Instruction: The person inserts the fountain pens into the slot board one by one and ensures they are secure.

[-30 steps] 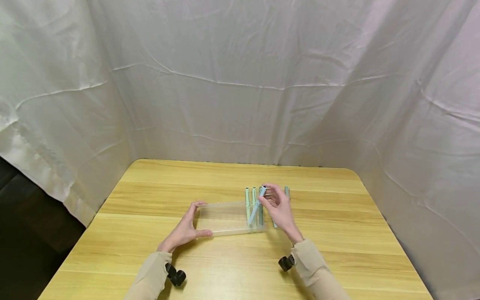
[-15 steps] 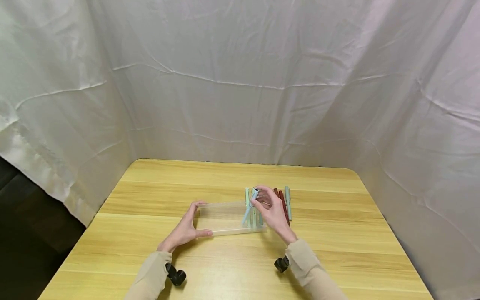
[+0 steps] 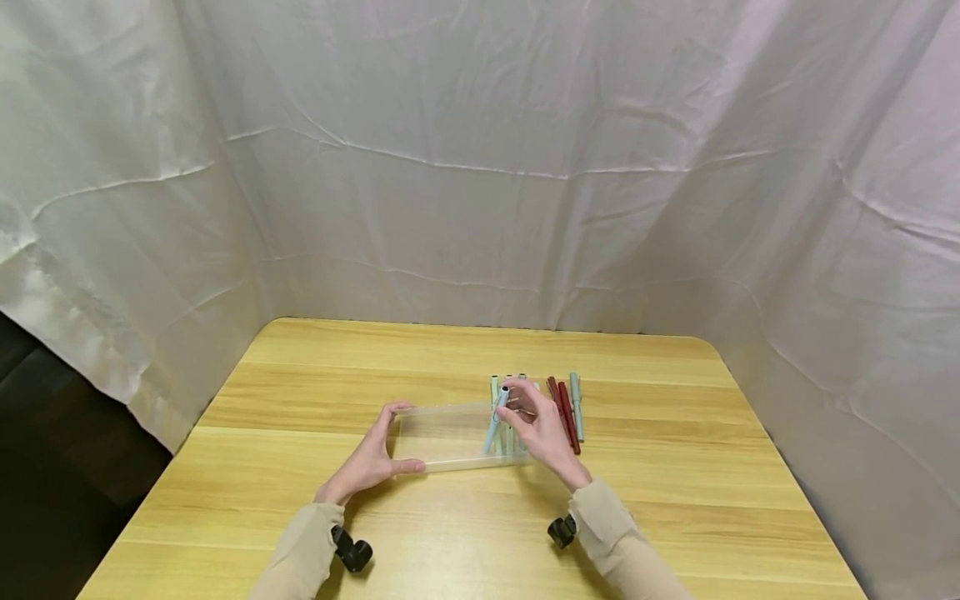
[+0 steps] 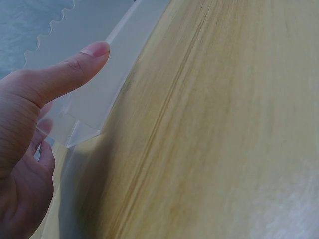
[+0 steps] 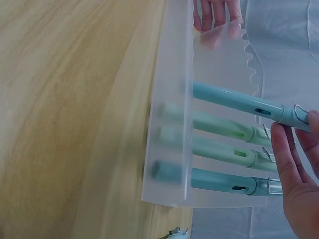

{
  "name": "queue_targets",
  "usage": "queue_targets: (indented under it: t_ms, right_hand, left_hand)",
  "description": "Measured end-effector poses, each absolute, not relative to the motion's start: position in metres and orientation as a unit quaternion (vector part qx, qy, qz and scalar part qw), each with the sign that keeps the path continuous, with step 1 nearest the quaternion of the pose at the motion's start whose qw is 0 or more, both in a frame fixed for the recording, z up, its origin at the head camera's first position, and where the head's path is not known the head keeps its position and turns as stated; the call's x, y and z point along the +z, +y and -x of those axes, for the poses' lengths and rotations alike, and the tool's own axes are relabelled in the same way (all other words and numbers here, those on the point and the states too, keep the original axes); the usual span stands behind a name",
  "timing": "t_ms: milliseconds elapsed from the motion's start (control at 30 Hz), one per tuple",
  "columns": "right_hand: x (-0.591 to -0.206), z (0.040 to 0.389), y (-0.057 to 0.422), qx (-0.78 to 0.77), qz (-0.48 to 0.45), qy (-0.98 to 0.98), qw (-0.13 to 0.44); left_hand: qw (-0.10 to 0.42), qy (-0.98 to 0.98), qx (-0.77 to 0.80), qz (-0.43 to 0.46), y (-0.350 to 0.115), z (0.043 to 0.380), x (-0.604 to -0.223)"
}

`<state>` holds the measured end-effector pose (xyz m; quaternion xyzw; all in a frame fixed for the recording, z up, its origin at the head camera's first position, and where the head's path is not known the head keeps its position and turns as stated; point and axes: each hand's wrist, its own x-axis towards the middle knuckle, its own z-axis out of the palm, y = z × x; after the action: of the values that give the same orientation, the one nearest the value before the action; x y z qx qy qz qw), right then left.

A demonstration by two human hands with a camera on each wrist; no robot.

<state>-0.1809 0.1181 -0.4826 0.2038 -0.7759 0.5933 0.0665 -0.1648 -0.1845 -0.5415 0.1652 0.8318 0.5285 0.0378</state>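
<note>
A frosted clear plastic pen rack (image 3: 448,435) with a notched edge stands on the wooden table. My left hand (image 3: 372,457) grips its left end, thumb on the front wall (image 4: 99,94) and fingers behind. My right hand (image 3: 542,425) pinches a light blue fountain pen (image 3: 495,423) near its clip, tilted, with its lower end inside the rack's front wall. Two pale green pens (image 5: 227,124) and a teal pen (image 5: 224,180) lie in the rack beside it. The right hand partly covers these in the head view.
Right of the right hand, a dark red pen (image 3: 552,387), a brighter red pen (image 3: 568,415) and a grey-green pen (image 3: 577,407) lie on the table (image 3: 675,467). Pale curtains (image 3: 480,208) enclose the table's back and sides.
My right hand has moved left and slightly down with the light blue pen, past the green pens. The red pens have come into view. My left hand and the rack have stayed put.
</note>
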Motion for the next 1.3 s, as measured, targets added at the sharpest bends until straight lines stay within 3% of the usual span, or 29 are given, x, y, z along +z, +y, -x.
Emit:
queue_targets:
  t_ms: [300, 600, 833, 1133, 1300]
  right_hand:
    - [-0.452, 0.166, 0.111, 0.575, -0.205, -0.791, 0.048]
    - [-0.487, 0.182, 0.11, 0.55, -0.23, -0.8, 0.069]
    - [-0.491, 0.183, 0.107, 0.542, -0.249, -0.797, 0.095]
    - [-0.494, 0.187, 0.103, 0.448, -0.253, -0.839, 0.176]
    - [-0.493, 0.189, 0.101, 0.42, -0.235, -0.86, 0.17]
  left_hand:
    - [0.04, 0.834, 0.526, -0.164, -0.185, 0.164, -0.542]
    - [0.042, 0.836, 0.522, -0.16, -0.185, 0.165, -0.542]
    - [0.042, 0.836, 0.523, -0.159, -0.185, 0.165, -0.541]
    - [0.035, 0.833, 0.527, -0.165, -0.185, 0.166, -0.543]
    - [0.041, 0.835, 0.524, -0.163, -0.185, 0.165, -0.542]
